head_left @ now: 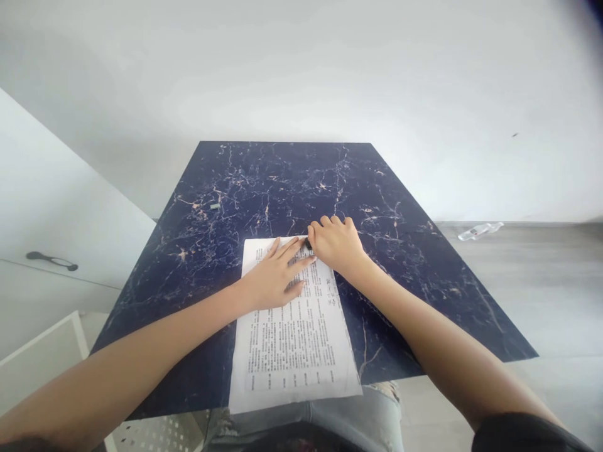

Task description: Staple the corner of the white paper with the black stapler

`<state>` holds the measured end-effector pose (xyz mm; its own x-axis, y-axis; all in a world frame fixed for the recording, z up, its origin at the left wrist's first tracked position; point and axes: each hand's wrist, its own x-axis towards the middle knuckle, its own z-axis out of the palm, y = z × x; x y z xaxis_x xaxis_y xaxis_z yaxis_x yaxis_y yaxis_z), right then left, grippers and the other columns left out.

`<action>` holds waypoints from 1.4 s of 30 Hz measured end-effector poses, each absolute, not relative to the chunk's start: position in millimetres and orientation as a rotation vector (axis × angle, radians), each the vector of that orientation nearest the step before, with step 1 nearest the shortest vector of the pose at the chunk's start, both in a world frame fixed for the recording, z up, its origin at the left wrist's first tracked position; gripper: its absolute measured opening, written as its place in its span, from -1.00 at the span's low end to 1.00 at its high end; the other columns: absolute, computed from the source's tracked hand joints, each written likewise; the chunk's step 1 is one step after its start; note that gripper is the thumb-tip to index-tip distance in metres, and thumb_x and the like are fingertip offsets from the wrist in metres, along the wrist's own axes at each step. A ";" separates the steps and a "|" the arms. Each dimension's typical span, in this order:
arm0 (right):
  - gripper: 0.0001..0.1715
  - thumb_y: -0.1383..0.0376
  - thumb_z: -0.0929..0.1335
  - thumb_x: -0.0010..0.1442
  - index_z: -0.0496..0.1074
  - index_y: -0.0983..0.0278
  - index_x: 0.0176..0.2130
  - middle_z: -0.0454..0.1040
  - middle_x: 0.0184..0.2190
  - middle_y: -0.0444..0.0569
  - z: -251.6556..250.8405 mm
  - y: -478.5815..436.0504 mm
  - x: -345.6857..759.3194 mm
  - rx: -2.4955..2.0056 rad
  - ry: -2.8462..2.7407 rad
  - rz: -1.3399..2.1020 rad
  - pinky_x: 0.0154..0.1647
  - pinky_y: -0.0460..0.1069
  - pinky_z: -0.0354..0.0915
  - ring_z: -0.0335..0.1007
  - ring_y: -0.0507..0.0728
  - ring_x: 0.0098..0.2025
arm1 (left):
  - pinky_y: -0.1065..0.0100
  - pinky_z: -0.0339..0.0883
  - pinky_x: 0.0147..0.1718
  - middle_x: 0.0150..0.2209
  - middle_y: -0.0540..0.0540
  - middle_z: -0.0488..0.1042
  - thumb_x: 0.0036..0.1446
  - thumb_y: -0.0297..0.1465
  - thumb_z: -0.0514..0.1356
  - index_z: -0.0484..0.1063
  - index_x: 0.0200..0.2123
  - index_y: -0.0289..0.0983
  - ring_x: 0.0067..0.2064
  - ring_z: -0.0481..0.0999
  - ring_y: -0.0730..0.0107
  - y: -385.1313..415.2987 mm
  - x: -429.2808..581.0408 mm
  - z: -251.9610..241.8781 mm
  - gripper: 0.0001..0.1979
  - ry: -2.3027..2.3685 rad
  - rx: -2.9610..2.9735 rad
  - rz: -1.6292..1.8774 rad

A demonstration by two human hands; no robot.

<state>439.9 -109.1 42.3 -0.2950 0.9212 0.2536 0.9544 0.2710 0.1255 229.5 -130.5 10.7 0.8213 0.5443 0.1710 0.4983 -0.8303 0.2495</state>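
A printed sheet of paper [296, 339] lies turned sideways on the dark blue marbled table, its near end hanging slightly past the front edge. My left hand [276, 276] rests flat on the upper part of the sheet, fingers spread and pointing toward its far right corner. At that corner, my right hand [333, 242] is closed around a small black object [308, 243]. Most of this object is hidden by my fingers, so its kind cannot be made out. Handwritten marks show along the right side of the page.
A small pale greenish strip [215, 206] lies on the table [282, 176], left of the far end of the paper. A clear plastic bottle [480, 231] lies on the floor at right. A white cabinet with a dark handle [51, 260] stands at left.
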 end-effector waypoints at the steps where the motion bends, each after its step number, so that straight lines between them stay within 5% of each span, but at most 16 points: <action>1: -0.38 0.24 0.04 0.54 0.56 0.34 -0.22 0.56 -0.24 0.17 42.7 -108.4 441.5 -1.767 -2.392 -0.362 -0.18 0.07 0.04 0.39 0.23 -0.20 | -0.33 -0.18 0.43 0.52 -0.27 -0.05 0.40 -0.25 0.10 0.17 0.42 -0.16 0.53 -0.09 -0.14 -130.7 229.2 11.2 -0.43 0.809 2.814 0.361; 13: -0.35 0.19 0.05 0.55 0.49 0.30 -0.38 0.52 -0.31 0.06 48.7 -94.2 470.9 -1.696 -2.354 -0.175 -0.34 0.02 0.05 0.42 0.14 -0.25 | -0.40 -0.14 0.40 0.41 -0.30 0.19 0.38 -0.27 0.11 0.27 0.36 -0.17 0.44 0.15 -0.16 -133.2 227.3 16.5 -0.48 0.830 2.828 0.406; 32: -0.43 0.12 0.10 0.52 0.41 0.26 -0.39 0.52 -0.40 0.07 65.9 -85.5 516.7 -1.989 -2.194 -0.022 -0.34 0.05 0.05 0.46 0.21 -0.36 | -0.34 -0.24 0.43 0.47 -0.14 0.15 0.47 -0.19 -0.02 0.16 0.42 -0.12 0.50 0.04 -0.09 -132.0 225.3 15.2 -0.48 0.831 2.842 0.260; 42: -0.47 -0.14 0.23 0.42 0.41 0.22 -0.28 0.51 -0.27 0.00 73.4 -88.7 551.4 -1.574 -2.417 0.444 -0.27 0.03 0.17 0.38 0.16 -0.29 | -0.35 -0.20 0.42 0.48 -0.15 0.13 0.47 -0.19 -0.01 0.18 0.42 -0.15 0.50 0.04 -0.09 -132.0 225.9 17.0 -0.47 0.828 2.893 0.264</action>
